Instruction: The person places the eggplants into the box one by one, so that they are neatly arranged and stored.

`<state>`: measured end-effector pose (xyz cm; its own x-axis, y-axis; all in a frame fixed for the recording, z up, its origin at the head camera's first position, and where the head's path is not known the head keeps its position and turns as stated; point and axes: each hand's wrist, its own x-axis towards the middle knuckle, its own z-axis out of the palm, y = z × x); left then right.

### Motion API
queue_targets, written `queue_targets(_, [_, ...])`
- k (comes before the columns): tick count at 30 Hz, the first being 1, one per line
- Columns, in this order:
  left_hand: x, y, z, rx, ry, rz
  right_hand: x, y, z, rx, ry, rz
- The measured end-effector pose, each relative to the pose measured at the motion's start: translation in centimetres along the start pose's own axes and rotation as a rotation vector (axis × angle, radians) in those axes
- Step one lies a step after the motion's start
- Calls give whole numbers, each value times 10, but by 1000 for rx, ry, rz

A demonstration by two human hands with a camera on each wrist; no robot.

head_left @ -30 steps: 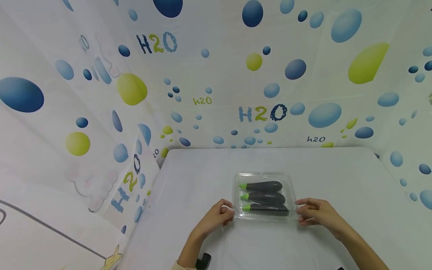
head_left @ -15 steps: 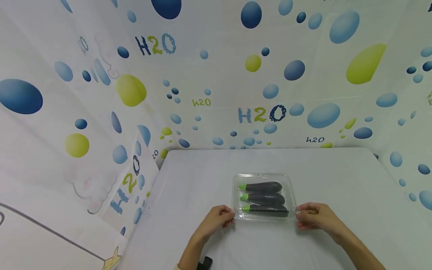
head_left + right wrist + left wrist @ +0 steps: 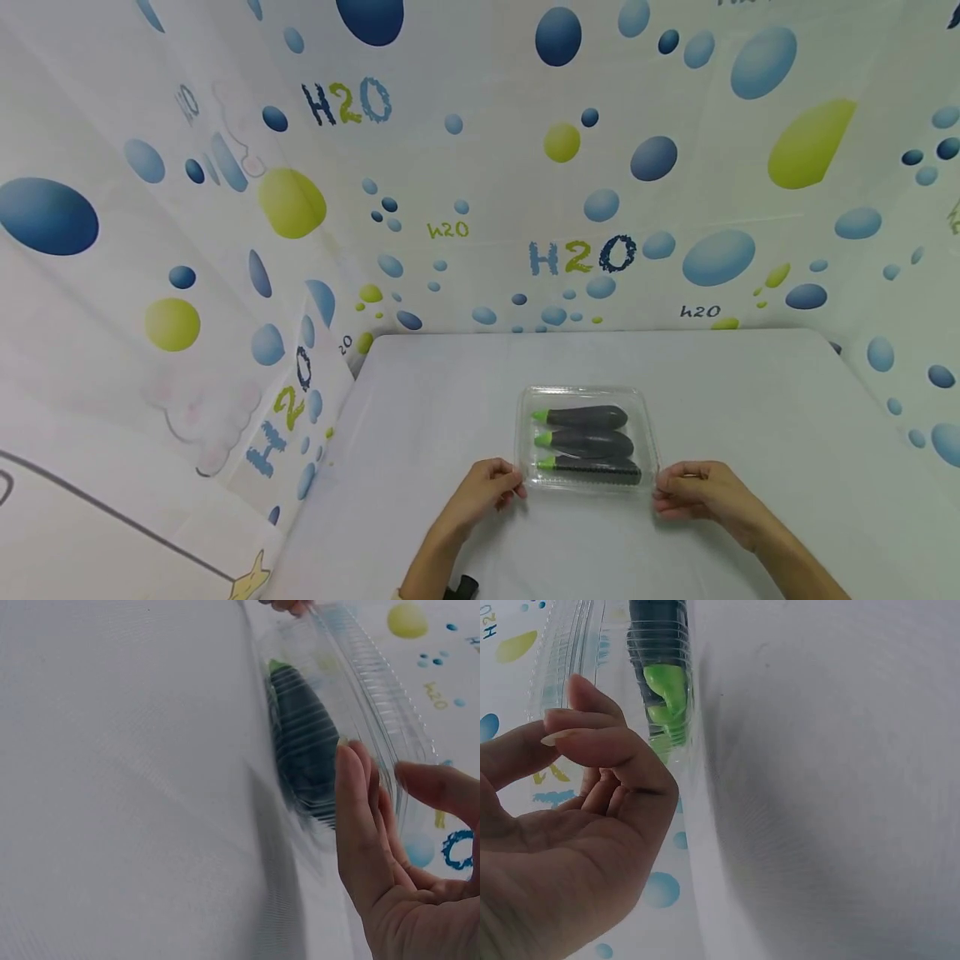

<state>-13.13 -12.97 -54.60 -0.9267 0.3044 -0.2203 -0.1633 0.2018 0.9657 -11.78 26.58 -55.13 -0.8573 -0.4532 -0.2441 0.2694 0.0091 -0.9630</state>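
A clear plastic container (image 3: 581, 391) lies on the white table with three dark eggplants (image 3: 588, 418) inside, their green stem ends pointing left. At its near left corner, my left hand (image 3: 483, 492) pinches the edge between thumb and curled fingers. My right hand (image 3: 701, 493) holds the near right corner, thumb on the rim and fingers against the front side. In the left wrist view, the hand (image 3: 600, 847) covers part of the container's ribbed edge (image 3: 562, 667). An eggplant (image 3: 304, 735) shows through the ribbed wall in the right wrist view.
White cloth covers the table (image 3: 420, 400). Behind it and at both sides hangs a white curtain (image 3: 495, 167) printed with blue and green dots and "H2O" lettering. A small black object (image 3: 465, 587) shows beside the left forearm.
Both hands have slid slightly toward the near corners of the container, the right one also a little inward. The container and eggplants stay in place.
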Motion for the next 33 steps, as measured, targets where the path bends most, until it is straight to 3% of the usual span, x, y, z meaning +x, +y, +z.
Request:
queue_targets(10, [-3, 6, 3, -38, 15, -19, 1, 3, 1, 40, 16, -16])
queue_targets(33, [-1, 0, 3, -114, 14, -43, 3, 5, 5, 60, 64, -16])
